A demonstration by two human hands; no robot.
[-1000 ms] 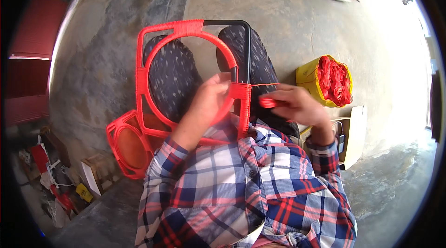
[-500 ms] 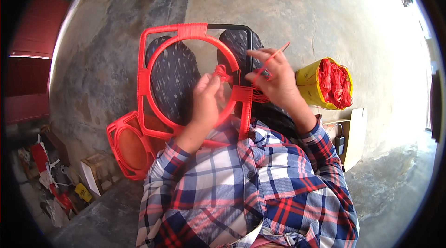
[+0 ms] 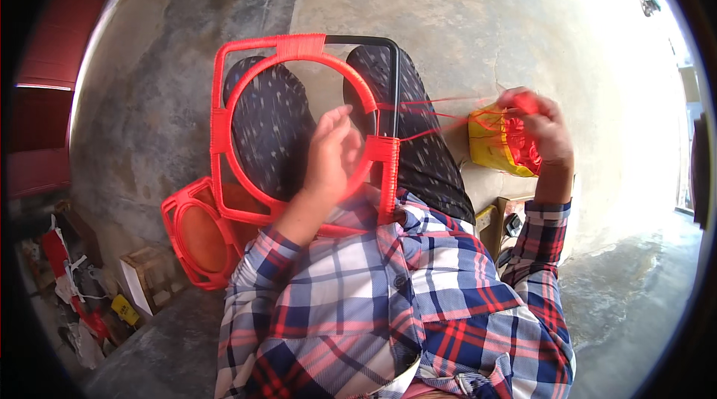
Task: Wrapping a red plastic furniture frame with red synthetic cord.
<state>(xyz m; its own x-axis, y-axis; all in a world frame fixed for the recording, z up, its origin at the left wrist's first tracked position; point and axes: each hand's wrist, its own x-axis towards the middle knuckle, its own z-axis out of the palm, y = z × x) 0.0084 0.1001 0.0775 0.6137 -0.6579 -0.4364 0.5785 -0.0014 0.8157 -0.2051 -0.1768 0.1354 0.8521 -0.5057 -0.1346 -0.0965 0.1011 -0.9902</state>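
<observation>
A square frame with a round inner ring (image 3: 301, 46) lies across my lap, mostly wrapped in red cord. Bare black tube (image 3: 395, 74) shows along its upper right corner and side. My left hand (image 3: 332, 152) is inside the ring near its right part, fingers loosely apart and nothing visible in them. Out to the right, my blurred right hand (image 3: 549, 126) grips a small bundle of red cord (image 3: 527, 103). Several strands of that cord (image 3: 437, 130) stretch from the frame's right side to this hand.
Below my right hand, a yellow bag (image 3: 485, 141) of red cord stands on the floor. Another red-wrapped frame (image 3: 202, 238) is at my lower left, near a small wooden crate (image 3: 153, 279). An open box (image 3: 511, 212) sits beside my right sleeve.
My right hand has swung right from the frame to above the yellow bag, pulling cord strands out long. The red bundle has left my left hand, whose fingers have loosened.
</observation>
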